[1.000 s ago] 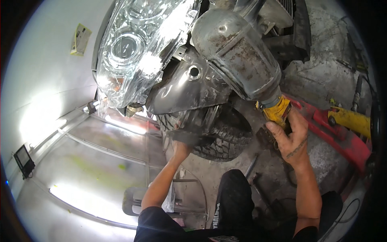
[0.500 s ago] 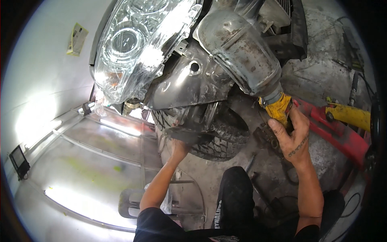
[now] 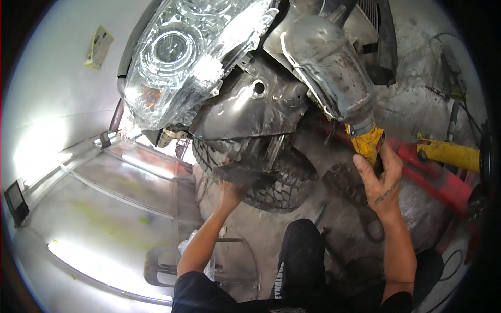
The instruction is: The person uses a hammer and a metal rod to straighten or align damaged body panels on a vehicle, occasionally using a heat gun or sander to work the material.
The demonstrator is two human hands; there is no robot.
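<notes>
Bare forearms, black short sleeves, black trousers with pale lettering, dark marking on right hand (image 3: 380,180)

I am in a car repair workshop, working low down by the front corner of a stripped vehicle. Above me hangs a clear headlight (image 3: 182,57) with no bumper around it, and bare grey sheet metal (image 3: 245,112) of the wheel arch is exposed beside it. A knobbly tyre (image 3: 276,180) sits on a stained, dusty concrete floor (image 3: 417,115). A red steel frame (image 3: 443,182) and a yellow tube (image 3: 449,154) lie on the floor to my right, near loose cables (image 3: 449,68). To my left, a white body panel (image 3: 57,104) catches the glare of the shop lights.
</notes>
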